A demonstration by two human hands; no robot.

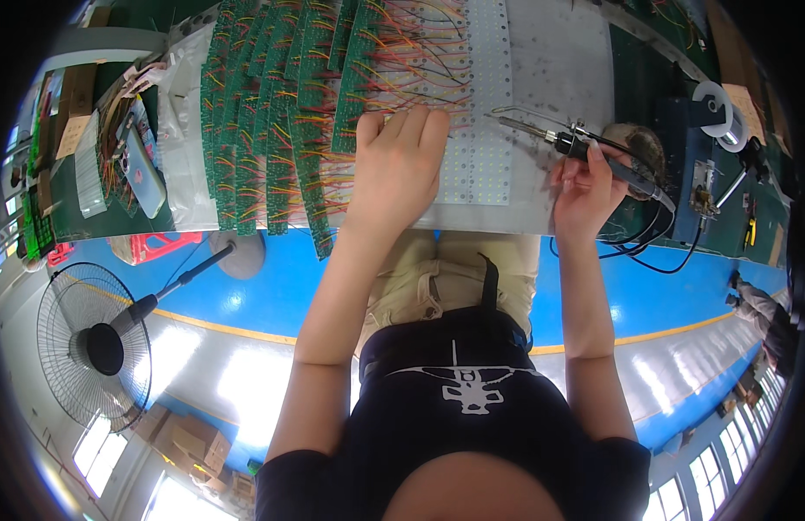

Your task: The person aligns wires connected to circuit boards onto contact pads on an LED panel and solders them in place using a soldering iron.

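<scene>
Below, floor (246, 300): blue, with a yellow line and a shiny grey band beyond it.
Workbench (645, 52): dark green top, running across the upper part of the view, in front of the person.
Standing fan (105, 349): off to the left, away from the bench, its round cage facing up in this view.
Grey plate (559, 43): flat on the bench, under the boards and the panel.
Green boards (281, 161): long narrow strips, lying side by side and partly overlapping, left of the panel.
White panel (487, 174): dotted with rows of small spots, between the boards and the right hand.
Left hand (398, 165): back upward, fingers curled in close over the wires, next to the nearest board; whether they pinch anything, I cannot tell.
Right hand (586, 198): closed around the dark handle of the soldering iron, right of the panel.
Soldering iron (574, 146): tilted, metal tip pointing left toward the panel, a thin bent tube alongside; contact at the tip is unclear.
White spool (731, 130): upright at the bench's right side.
Wires (420, 78): red and yellow, fanning from the boards across the panel.
</scene>
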